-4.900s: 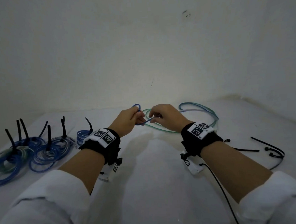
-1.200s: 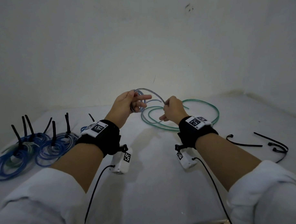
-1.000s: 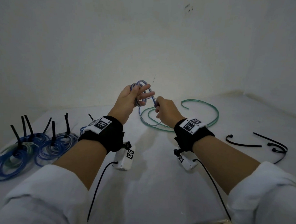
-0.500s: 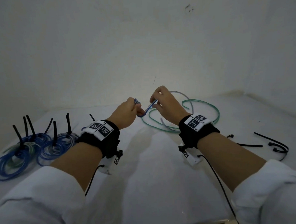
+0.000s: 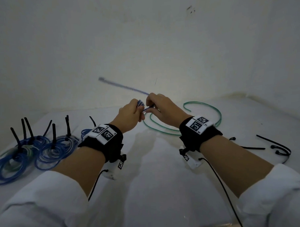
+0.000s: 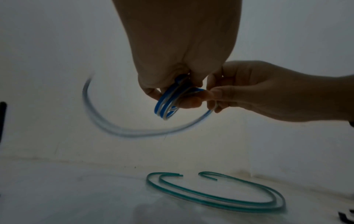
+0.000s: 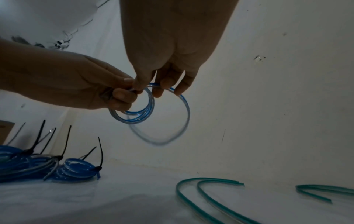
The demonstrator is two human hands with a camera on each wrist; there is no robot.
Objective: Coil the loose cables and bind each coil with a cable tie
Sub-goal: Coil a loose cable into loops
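My left hand (image 5: 132, 112) pinches a small coil of blue cable (image 6: 168, 104) in the air above the table, its turns hanging below my fingers (image 7: 122, 98). My right hand (image 5: 160, 106) pinches the same blue cable (image 7: 168, 89) just beside the coil. The loose tail (image 5: 124, 87) sticks out up and to the left, blurred. A loose green cable (image 5: 205, 109) lies in open curves on the white table (image 5: 165, 180) behind my right hand. Several black cable ties (image 5: 276, 144) lie at the right.
Several blue coils (image 5: 28, 153) bound with black ties lie in a heap at the table's left, tie tails standing up. A smaller bound blue coil (image 7: 76, 171) lies beside them. White walls close the table at the back and right. Black wires run from both wristbands.
The blue cable's tail has left the table and swung up to the left of my hands. Both hands have closed together, and the coil in my left hand has gained turns.
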